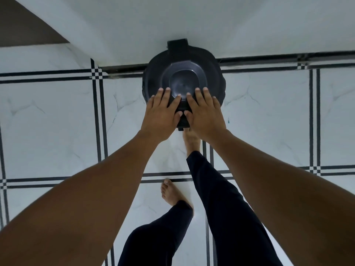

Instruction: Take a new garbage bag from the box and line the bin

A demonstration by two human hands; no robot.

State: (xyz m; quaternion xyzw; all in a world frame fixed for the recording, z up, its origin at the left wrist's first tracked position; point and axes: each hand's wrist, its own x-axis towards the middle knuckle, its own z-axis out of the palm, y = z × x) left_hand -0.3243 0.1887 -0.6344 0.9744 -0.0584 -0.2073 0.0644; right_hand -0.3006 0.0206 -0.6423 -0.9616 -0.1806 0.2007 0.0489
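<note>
The round black bin (183, 79) stands on the tiled floor (57, 116) against the white wall (192, 20). It looks bare inside. The left hand (163, 112) and right hand (206, 112) lie flat, fingers spread, on its near rim.

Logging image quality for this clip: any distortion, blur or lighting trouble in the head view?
Head view: wide-angle bending curves the floor tile lines; dim, bluish light; the black bin shows little detail; left hand and right hand look sharp.
</note>
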